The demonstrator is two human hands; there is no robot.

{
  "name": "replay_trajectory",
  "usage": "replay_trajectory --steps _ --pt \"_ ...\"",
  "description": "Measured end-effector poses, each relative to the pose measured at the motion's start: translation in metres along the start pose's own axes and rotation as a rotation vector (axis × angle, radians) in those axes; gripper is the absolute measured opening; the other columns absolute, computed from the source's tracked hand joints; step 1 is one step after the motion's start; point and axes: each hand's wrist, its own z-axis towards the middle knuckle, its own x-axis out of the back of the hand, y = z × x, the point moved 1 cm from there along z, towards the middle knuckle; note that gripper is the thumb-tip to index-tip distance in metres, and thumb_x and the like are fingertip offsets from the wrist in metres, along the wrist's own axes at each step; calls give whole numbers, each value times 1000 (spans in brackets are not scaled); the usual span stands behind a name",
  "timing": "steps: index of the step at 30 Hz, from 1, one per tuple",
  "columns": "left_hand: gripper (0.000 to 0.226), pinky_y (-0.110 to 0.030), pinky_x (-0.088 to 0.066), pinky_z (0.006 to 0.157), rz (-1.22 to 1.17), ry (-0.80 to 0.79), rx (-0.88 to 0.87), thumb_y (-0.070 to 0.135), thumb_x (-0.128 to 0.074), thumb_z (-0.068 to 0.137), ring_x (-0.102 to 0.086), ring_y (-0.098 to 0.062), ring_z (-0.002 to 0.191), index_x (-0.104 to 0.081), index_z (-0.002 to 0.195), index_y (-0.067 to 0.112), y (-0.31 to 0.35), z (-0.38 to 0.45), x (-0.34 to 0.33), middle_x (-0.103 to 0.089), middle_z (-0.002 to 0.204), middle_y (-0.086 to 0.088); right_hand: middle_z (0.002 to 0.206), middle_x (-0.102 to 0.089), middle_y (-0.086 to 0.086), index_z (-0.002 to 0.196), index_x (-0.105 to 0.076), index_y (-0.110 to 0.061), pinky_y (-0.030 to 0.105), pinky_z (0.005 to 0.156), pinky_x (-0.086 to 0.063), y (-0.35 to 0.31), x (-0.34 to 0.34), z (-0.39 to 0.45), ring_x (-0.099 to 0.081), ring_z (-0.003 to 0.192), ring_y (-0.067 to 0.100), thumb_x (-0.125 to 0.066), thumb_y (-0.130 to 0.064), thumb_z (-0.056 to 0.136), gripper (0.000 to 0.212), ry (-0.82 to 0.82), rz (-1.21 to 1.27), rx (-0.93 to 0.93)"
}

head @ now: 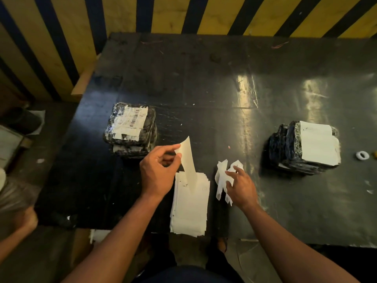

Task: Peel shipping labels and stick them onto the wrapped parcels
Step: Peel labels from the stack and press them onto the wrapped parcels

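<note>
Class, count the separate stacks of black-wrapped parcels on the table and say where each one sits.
2. One stack of black plastic-wrapped parcels sits left of centre, beyond the left hand; the other stack sits far right. How many parcels each stack holds cannot be told.

Open table (pixel 204 82) lies between two parcel stacks (pixel 131 129) (pixel 304 148).

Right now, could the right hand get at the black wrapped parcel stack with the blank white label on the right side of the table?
Probably yes. The right hand rests on loose white paper strips, and only bare dark table lies between it and that parcel stack.
</note>
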Motion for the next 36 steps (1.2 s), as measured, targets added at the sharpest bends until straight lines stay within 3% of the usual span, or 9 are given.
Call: replay_trajectory --steps 7,10,14,19,23,26,28,32,36 --pt "29 -20 -61 70 -53 65 -19 10 -79 90 -75 -5 82 -75 116 24 8 20 0 -76 107 3 128 -60 3 115 -76 -22 39 89 -57 -67 62 -20 -60 112 19 -75 -22 90 25 393 259 296" --pt "28 -19 -61 71 -55 95 -7 10 -78 90 -74 -3 83 -75 116 20 14 31 1 -76 110 3 131 -60 5 118 -75 -22 28 86 -53 -118 87 -33 -59 107 13 -76 -26 91 28 406 271 574" --pt "28 -18 -61 69 -36 123 6 12 -78 90 -74 2 84 -76 117 20 24 41 4 -75 108 9 138 -58 9 128 -69 -25 31 79 -52 -158 91 -35 -61 100 17 -68 -33 95 34 348 103 775" --pt "30 -18 -61 67 -52 116 71 10 -79 89 -73 2 84 -76 117 20 29 44 8 -71 102 14 134 -61 15 131 -66 -13 38 73 -60 -180 90 -18 -66 87 24 -78 -11 87 45 395 50 763" --pt "35 -17 -60 71 -121 94 71 17 -74 94 -74 -1 92 -70 127 29 30 47 16 -73 117 5 123 -70 10 123 -72 -9 41 81 -62 -187 93 -8 -70 97 26 -70 -3 91 33 414 140 792" --pt "59 -19 -60 80 -218 6 9 33 -66 99 -73 -5 102 -42 152 44 32 51 28 -67 126 4 119 -73 7 118 -76 -9 35 89 -61 -190 102 -6 -70 104 21 -72 -4 90 28 412 306 752" --pt "66 -17 -59 79 -217 -27 7 38 -62 100 -68 4 106 -31 158 44 29 53 39 -61 132 5 124 -70 3 117 -76 -12 32 87 -63 -193 108 -4 -68 111 18 -73 -9 91 26 345 422 686" --pt "44 -10 -54 67 -92 41 157 34 -63 101 -60 9 104 -54 144 40 14 59 63 -54 141 4 126 -69 -4 117 -76 -16 25 83 -62 -201 123 -2 -67 111 11 -76 -11 92 25 188 741 573" --pt "39 -29 -61 85 -493 -98 413 23 -64 101 -73 -15 107 -60 137 37 1 51 77 -74 121 -2 125 -69 -6 118 -75 -20 27 86 -61 -208 134 1 -69 112 16 -74 -9 94 27 42 956 528"
